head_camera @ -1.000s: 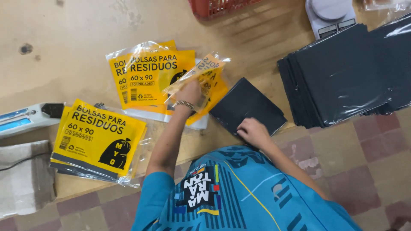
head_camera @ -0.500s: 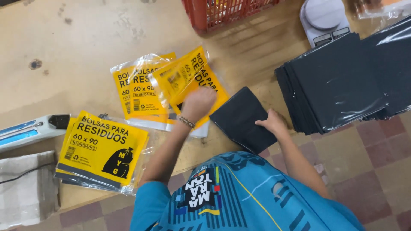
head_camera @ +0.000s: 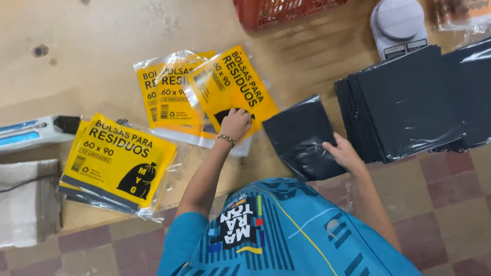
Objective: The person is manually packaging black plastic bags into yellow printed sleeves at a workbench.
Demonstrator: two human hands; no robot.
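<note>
Left hand: pressing down on a yellow printed packet, fingers curled onto its lower edge; the packet is lying tilted over two others on the tabletop.
Right hand: gripping the near corner of a folded black bag, fingers closed on it.
Nearby: black bag stack lying just right; finished packet pile sitting at the left edge.

Yellow packet: glossy clear plastic sleeve over yellow printed insert. Black folded bag: thin plastic film, slight sheen. Black bag stack: same film, glossy highlights. Counter: bare wood, matt, scuffed. Basket: red plastic mesh.
</note>
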